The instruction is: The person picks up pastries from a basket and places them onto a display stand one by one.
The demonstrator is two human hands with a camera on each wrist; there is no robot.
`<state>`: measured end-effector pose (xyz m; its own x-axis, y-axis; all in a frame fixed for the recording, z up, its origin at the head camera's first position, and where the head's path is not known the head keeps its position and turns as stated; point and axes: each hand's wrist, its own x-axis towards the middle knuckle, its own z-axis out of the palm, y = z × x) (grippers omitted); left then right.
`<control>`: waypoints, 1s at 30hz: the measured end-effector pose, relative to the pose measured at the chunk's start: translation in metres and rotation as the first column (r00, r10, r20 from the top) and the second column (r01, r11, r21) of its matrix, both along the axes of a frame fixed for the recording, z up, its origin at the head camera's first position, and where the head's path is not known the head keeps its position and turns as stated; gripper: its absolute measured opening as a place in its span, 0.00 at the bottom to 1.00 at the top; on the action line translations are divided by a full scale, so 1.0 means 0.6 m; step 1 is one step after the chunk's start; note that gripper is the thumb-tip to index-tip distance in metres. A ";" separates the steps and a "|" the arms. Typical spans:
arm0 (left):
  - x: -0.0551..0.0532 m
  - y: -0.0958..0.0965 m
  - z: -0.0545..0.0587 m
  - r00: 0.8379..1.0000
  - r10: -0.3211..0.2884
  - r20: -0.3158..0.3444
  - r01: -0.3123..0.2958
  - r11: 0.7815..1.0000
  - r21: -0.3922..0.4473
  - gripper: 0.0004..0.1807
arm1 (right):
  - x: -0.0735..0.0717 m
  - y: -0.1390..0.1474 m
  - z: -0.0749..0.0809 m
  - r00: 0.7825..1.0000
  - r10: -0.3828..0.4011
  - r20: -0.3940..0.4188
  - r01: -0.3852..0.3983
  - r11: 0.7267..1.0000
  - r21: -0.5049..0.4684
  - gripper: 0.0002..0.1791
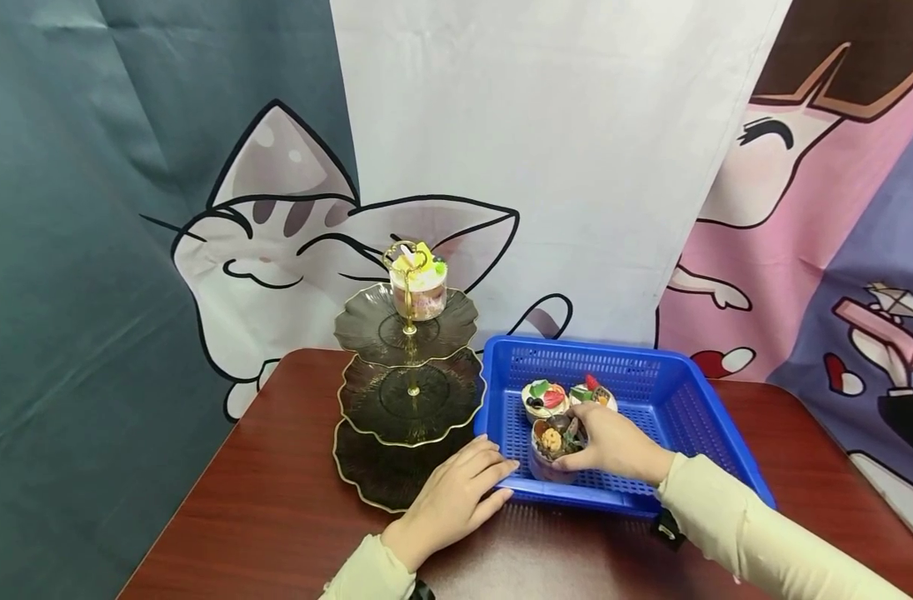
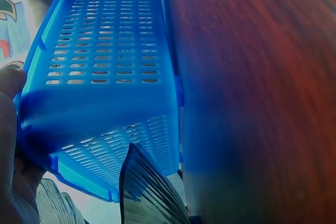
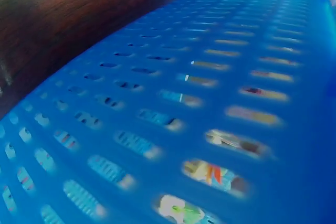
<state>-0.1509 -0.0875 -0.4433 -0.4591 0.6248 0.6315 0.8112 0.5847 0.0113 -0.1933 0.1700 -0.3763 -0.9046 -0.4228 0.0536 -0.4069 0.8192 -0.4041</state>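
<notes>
My right hand reaches into the blue plastic basket and grips a clear dessert cup with brown, nutty topping, thumb and fingers on its sides. Just behind it in the basket are two more dessert cups, one with red and green topping and one partly hidden by the hand. My left hand rests on the basket's near left corner, fingers lying over the rim. In the left wrist view it shows at the left edge, touching the basket rim.
Left of the basket stands a three-tier dark stand with gold scalloped edges. A dessert cup with yellow fruit topping sits on its top tier. Both stand on a red-brown wooden table, with a cartoon-printed cloth behind.
</notes>
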 end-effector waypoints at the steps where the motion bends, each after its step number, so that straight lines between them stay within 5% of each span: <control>1: 0.000 0.000 0.001 1.000 0.003 0.004 -0.003 1.000 -0.003 0.17 | 0.001 0.001 0.003 1.000 0.000 -0.005 0.000 1.000 0.002 0.32; 30: 0.004 0.001 0.002 1.000 0.000 0.001 0.000 1.000 0.008 0.17 | 0.004 0.004 0.107 0.997 0.006 -0.071 -0.009 0.999 -0.051 0.32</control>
<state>-0.1488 -0.0870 -0.4424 -0.4602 0.6196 0.6359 0.8110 0.5848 0.0172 -0.1909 0.1722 -0.3124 -0.8946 -0.4245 0.1393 -0.4419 0.7949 -0.4157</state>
